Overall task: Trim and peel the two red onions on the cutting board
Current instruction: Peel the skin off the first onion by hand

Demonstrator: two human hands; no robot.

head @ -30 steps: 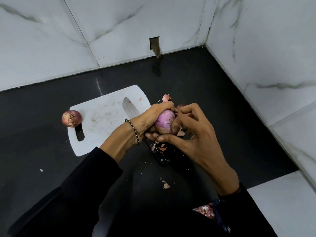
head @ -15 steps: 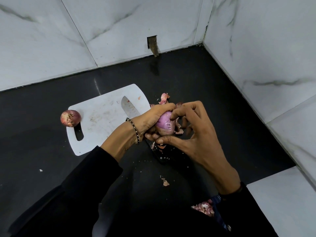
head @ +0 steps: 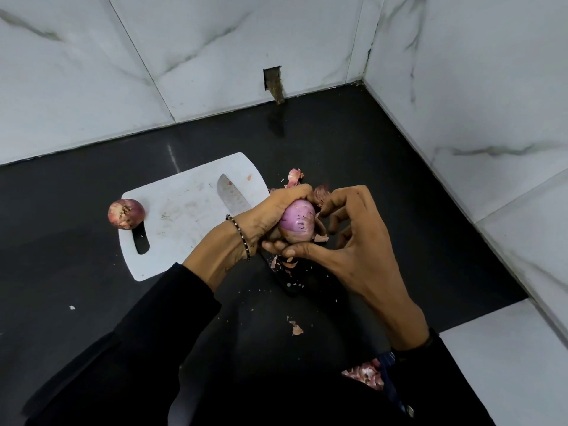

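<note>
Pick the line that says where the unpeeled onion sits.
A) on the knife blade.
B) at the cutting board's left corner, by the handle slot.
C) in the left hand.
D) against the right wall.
B: the unpeeled onion rests at the cutting board's left corner beside the slot; the left hand grips the half-peeled onion instead.

Red onions: two, a half-peeled onion (head: 297, 221) and an unpeeled onion (head: 126, 213). One white cutting board (head: 184, 216). One knife (head: 230, 195). Hands: two, the left hand (head: 261, 219) and the right hand (head: 353, 250), with one beaded bracelet (head: 239, 235). Skin scraps (head: 296, 329) on the counter (head: 384, 179) — several larger pieces, plus tiny flecks too small to count.
</note>
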